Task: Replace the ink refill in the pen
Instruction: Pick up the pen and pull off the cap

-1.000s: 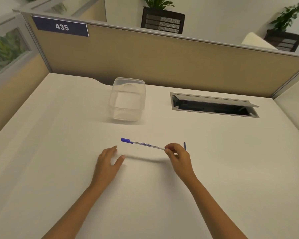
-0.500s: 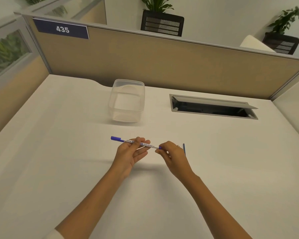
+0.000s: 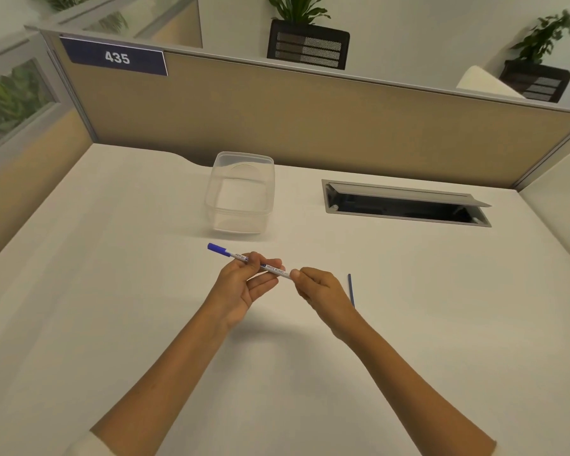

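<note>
A white pen (image 3: pixel 273 268) with a blue cap at its left end is held level above the white desk, between both hands. My left hand (image 3: pixel 244 286) pinches the barrel near its middle, palm turned up. My right hand (image 3: pixel 321 291) grips the pen's right end with closed fingertips. A thin blue ink refill (image 3: pixel 350 287) lies on the desk just right of my right hand, partly hidden behind it.
A clear plastic container (image 3: pixel 241 192) stands on the desk behind the pen. An open cable slot (image 3: pixel 405 205) is cut into the desk at the back right. A beige partition (image 3: pixel 310 126) closes off the far edge.
My left hand rose from the desk and took hold of the pen's barrel. The pen has been lifted and moved slightly left; the right hand kept its grip on the end.
</note>
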